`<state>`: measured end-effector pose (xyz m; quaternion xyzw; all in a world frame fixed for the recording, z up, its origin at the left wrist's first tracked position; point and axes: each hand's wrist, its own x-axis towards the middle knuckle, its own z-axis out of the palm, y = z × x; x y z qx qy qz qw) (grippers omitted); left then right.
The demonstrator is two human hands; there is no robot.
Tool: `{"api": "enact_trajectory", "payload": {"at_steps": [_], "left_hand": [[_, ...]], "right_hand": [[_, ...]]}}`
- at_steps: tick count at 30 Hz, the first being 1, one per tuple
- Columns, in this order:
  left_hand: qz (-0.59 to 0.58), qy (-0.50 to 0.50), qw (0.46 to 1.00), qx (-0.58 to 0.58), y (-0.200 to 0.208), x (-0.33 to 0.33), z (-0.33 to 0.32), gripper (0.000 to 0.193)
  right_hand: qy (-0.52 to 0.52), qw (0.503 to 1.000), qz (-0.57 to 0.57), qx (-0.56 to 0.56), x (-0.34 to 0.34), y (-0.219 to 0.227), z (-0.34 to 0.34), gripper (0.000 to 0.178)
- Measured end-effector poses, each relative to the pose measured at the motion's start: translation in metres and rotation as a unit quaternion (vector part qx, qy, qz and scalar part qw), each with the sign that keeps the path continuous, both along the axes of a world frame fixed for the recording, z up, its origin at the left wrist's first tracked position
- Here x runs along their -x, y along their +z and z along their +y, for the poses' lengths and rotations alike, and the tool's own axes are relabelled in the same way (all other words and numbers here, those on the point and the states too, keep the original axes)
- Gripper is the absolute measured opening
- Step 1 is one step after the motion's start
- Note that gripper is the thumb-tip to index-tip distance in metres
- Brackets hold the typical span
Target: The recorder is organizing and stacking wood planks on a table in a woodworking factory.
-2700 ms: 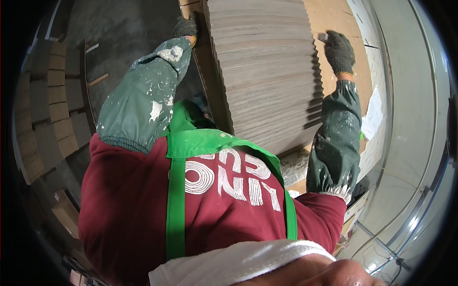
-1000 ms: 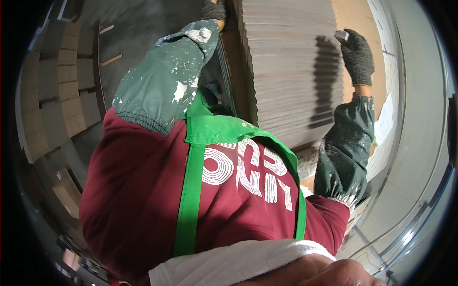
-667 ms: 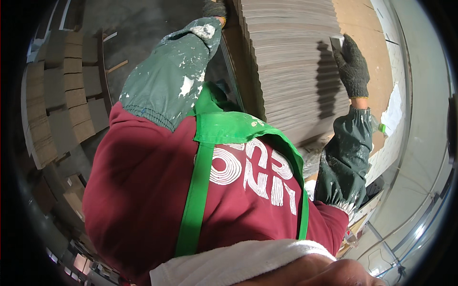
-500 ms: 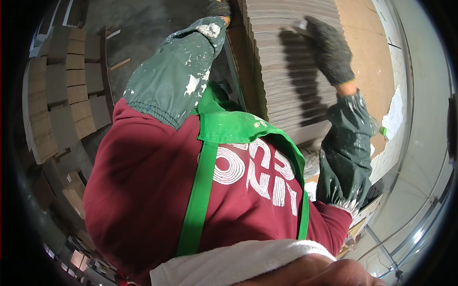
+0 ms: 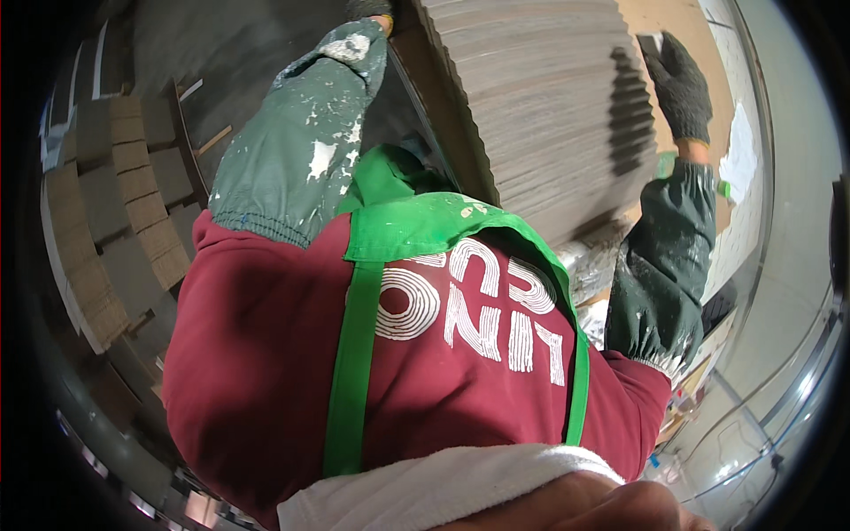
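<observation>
A thick stack of flat brown cardboard sheets (image 5: 531, 97) stands on edge in front of my chest. My left hand (image 5: 368, 7), in a dark glove, is mostly cut off at the top of the picture and holds the stack's left edge. My right hand (image 5: 678, 84), also in a dark glove, is pressed on the stack's right edge near its top corner. Both forearms wear green sleeve covers spattered with white paint. A green apron over a dark red top fills the middle of the view.
Piles of brown cardboard (image 5: 115, 203) stand in rows on the grey floor (image 5: 221, 53) to my left. A pale wall and metal frame (image 5: 788, 265) run along the right. A white sheet of paper (image 5: 739, 150) lies beyond the stack.
My right hand reached across the top of the stack half a second ago and is back at its right edge. The stack has drifted up and to the right in view.
</observation>
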<state>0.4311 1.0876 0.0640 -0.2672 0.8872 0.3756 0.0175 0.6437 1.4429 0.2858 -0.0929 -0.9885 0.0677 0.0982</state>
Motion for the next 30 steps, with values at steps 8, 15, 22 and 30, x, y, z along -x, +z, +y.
{"api": "enact_trajectory", "payload": {"at_steps": [8,15,22,30], "left_hand": [[-0.012,-0.033,0.999,-0.004,0.016,-0.029,0.011,0.069],[-0.006,-0.042,0.999,-0.006,0.025,-0.05,0.001,0.069],[0.004,-0.021,1.0,-0.012,0.024,-0.039,-0.014,0.069],[0.004,-0.029,0.999,-0.016,0.026,-0.029,-0.006,0.069]], "right_hand": [[-0.045,0.988,0.026,0.147,-0.075,-0.016,-0.005,0.048],[0.079,0.994,0.057,0.039,-0.092,-0.029,-0.148,0.037],[0.152,0.98,0.089,0.095,-0.088,-0.017,-0.177,0.042],[0.016,0.992,-0.018,0.125,-0.064,-0.022,-0.151,0.038]]}}
